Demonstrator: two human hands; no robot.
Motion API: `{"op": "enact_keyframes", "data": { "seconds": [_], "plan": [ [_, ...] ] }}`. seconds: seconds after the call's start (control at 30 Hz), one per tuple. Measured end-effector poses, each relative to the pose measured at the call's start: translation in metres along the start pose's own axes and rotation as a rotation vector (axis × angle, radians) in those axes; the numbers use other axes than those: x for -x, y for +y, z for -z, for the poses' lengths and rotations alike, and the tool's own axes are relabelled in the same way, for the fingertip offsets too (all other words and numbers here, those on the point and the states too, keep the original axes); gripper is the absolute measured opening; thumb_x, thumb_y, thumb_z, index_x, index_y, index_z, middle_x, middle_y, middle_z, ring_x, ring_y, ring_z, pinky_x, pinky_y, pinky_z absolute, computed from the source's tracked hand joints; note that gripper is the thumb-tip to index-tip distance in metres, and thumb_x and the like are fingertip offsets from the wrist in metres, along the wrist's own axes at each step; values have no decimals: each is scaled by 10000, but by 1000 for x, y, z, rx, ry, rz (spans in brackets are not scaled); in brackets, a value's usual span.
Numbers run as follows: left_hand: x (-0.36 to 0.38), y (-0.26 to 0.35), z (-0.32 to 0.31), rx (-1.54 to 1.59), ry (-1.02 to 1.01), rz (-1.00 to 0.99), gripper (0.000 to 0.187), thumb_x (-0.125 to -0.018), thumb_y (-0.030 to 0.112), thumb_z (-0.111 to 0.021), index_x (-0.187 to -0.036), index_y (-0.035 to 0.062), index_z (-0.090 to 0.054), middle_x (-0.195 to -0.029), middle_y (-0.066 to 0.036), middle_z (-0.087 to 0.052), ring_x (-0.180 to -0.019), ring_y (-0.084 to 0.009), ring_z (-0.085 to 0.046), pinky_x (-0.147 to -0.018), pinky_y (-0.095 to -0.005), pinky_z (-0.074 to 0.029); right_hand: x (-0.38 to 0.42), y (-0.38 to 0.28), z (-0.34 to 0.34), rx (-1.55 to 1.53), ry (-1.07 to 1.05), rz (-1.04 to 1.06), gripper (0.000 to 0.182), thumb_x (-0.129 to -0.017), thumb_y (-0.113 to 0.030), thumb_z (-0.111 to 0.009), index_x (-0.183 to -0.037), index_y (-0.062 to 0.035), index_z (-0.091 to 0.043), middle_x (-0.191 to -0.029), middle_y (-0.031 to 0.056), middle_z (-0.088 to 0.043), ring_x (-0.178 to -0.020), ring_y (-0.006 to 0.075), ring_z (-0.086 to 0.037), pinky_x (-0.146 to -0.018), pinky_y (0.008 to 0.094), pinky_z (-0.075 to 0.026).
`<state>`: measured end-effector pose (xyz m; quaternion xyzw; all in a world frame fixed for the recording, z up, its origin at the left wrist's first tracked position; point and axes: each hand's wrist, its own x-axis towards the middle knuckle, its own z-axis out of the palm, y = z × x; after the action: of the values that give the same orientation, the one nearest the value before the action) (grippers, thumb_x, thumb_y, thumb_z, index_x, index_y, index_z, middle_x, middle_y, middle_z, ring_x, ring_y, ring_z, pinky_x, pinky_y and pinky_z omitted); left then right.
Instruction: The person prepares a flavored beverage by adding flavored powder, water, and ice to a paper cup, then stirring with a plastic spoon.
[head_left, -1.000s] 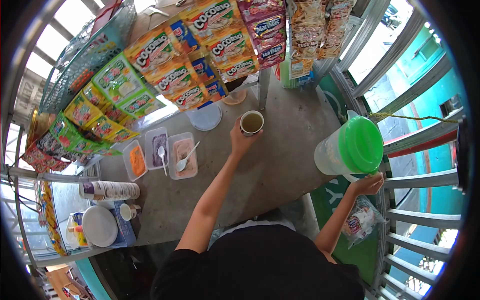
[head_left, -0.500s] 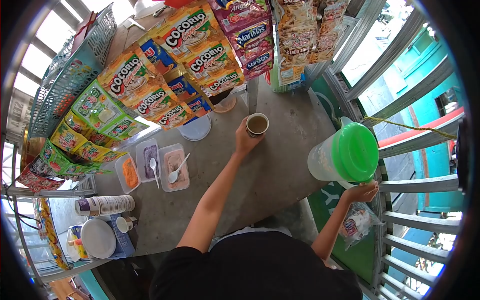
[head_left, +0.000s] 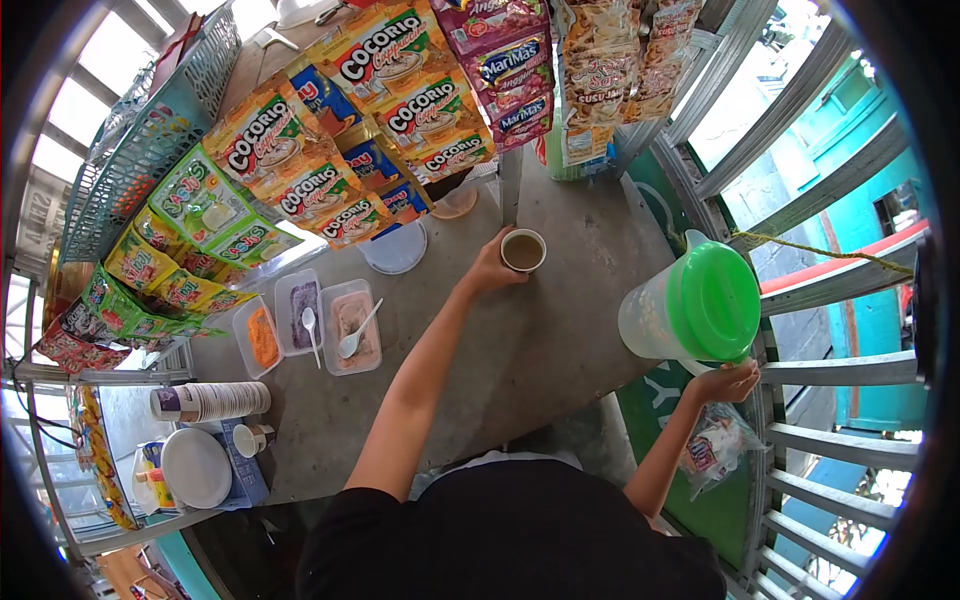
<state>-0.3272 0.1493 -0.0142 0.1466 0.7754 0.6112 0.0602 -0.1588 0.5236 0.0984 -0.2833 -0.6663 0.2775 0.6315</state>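
My left hand [head_left: 490, 272] is out over the far part of the counter [head_left: 540, 340], its fingers [head_left: 503, 243] wrapped around the side of a cup [head_left: 523, 250] filled with a brownish drink. The cup stands upright with its mouth up, near the counter's far edge and just beside the thin post under the hanging snack packets [head_left: 400, 100]. My right hand [head_left: 728, 383] is at the counter's right edge, fingers closed on the handle side of a pitcher [head_left: 688, 310] with a green lid; I cannot see the handle itself under the lid. The pitcher is tilted, its long axis running from my right hand toward the cup, with the clear body on the cup's side. Cup and pitcher are well apart, with bare counter between. Three tubs [head_left: 310, 325] with spoons sit nearer the left edge.
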Motion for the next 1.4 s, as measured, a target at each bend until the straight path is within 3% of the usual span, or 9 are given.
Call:
{"op": "enact_keyframes", "data": {
  "seconds": [0.1, 0.27, 0.37, 0.47, 0.7, 1.1, 1.2, 1.27, 1.4],
  "plan": [
    [2, 2, -2, 167, -48, 82, 891, -556, 159, -886, -1330, 43, -458, -1180, -70, -609, -1121, -175, -570, -974, -316, -444, 1, 0, -1, -58, 11, -37, 388, -968, -276, -460, -692, -7, -506, -662, 51, -494, -547, 147, -443, -477, 299, -333],
    [20, 7, -21, 360, 131, 50, 1097, -532, 207, -959, -1421, 54, -334, -1370, -84, -496, -1295, -205, -460, -1080, -342, -365, 2, -2, 1, -33, -12, -99, 377, -962, -267, -471, -708, 9, -506, -703, 58, -512, -616, 152, -491, -486, 287, -379],
    [44, 7, -29, 199, 333, 123, 1065, -574, 173, -939, -1433, 64, -320, -1439, -101, -435, -1368, -209, -381, -1137, -362, -286, 2, -16, 0, -72, -13, -151, 361, -956, -259, -483, -717, 8, -528, -713, 60, -528, -630, 152, -506, -501, 287, -393],
    [82, 25, -36, 326, 419, 182, 1009, -615, 145, -917, -1427, 48, -325, -1441, -117, -433, -1380, -209, -359, -1165, -377, -218, 2, -18, -2, -34, 7, -87, 354, -954, -248, -489, -731, 21, -544, -703, 75, -535, -631, 169, -509, -541, 323, -421],
    [187, 47, -26, 460, 524, 198, 866, -689, 83, -868, -1397, 64, -368, -1409, -107, -459, -1373, -194, -375, -1159, -360, -238, -1, -7, -17, -66, 9, -112, 367, -958, -248, -507, -754, 52, -569, -695, 122, -554, -637, 207, -515, -600, 387, -439],
    [329, 72, 25, 485, 1107, 82, 504, -813, -20, -736, -1263, 44, -519, -1157, -83, -608, -1105, -139, -573, -996, -267, -442, -8, 23, -46, 57, 11, -29, 433, -925, -358, -611, -780, 50, -601, -730, 176, -614, -686, 318, -613, -627, 466, -477],
    [368, 74, 46, 355, 1320, 80, 334, -890, 26, -669, -1206, 16, -563, -1050, -57, -637, -972, -120, -606, -884, -255, -492, 5, 8, -47, -106, 123, -72, 491, -906, -456, -616, -930, 27, -534, -890, 172, -575, -816, 326, -583, -699, 479, -456],
    [396, 70, 62, 307, 1548, 102, 223, -922, 75, -645, -1130, 10, -599, -972, -37, -645, -892, -105, -611, -825, -243, -496, 18, 5, -45, 166, 330, 19, 580, -882, -541, -607, -1036, -8, -438, -1041, 169, -474, -923, 320, -497, -802, 477, -408],
    [445, 74, 103, 265, 1750, 68, 176, -929, 104, -646, -1074, 8, -617, -944, -31, -639, -858, -99, -612, -803, -231, -489, 67, -49, -36, 3, 264, 262, 571, -880, -515, -616, -1054, -7, -421, -1069, 155, -421, -948, 296, -447, -882, 462, -365]
  ]
}}
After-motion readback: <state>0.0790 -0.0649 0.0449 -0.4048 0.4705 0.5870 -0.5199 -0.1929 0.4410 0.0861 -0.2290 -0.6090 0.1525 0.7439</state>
